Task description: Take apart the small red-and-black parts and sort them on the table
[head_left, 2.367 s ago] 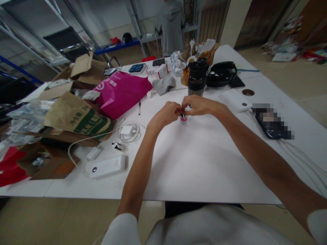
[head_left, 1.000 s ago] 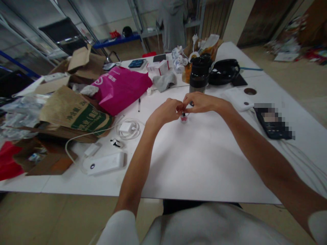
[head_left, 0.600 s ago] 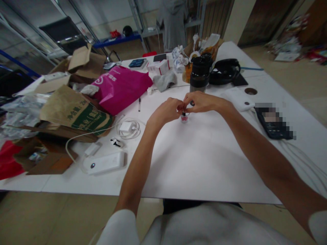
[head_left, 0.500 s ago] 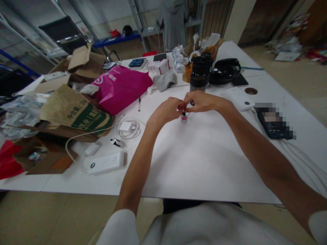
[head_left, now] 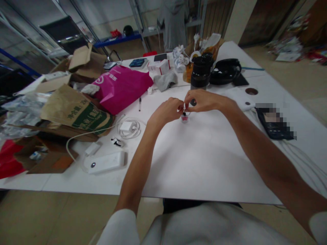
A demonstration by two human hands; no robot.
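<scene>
Over the middle of the white table [head_left: 194, 163], my left hand [head_left: 170, 109] and my right hand [head_left: 201, 101] meet at the fingertips. Both are closed in a pinch. Just under the fingertips stands a small clear container with something pink-red in it [head_left: 184, 118]. A small dark piece [head_left: 184, 114] shows at its top, between the hands. What exactly each hand pinches is too small and partly covered by the fingers. Behind my right hand stands a black bottle [head_left: 200, 73].
On the left lie a white power bank [head_left: 107, 162], a coiled cable with a charger [head_left: 127, 127], a pink bag [head_left: 122, 85] and cardboard boxes [head_left: 48, 158]. A pen [head_left: 140, 104] and a grey cloth [head_left: 165, 81] lie farther back. To the right are a white pouch [head_left: 238, 98] and a black device, partly blurred out [head_left: 274, 124].
My right fingertips have shifted very slightly away from the left ones, leaving a narrow gap above the small container. The container stays in place.
</scene>
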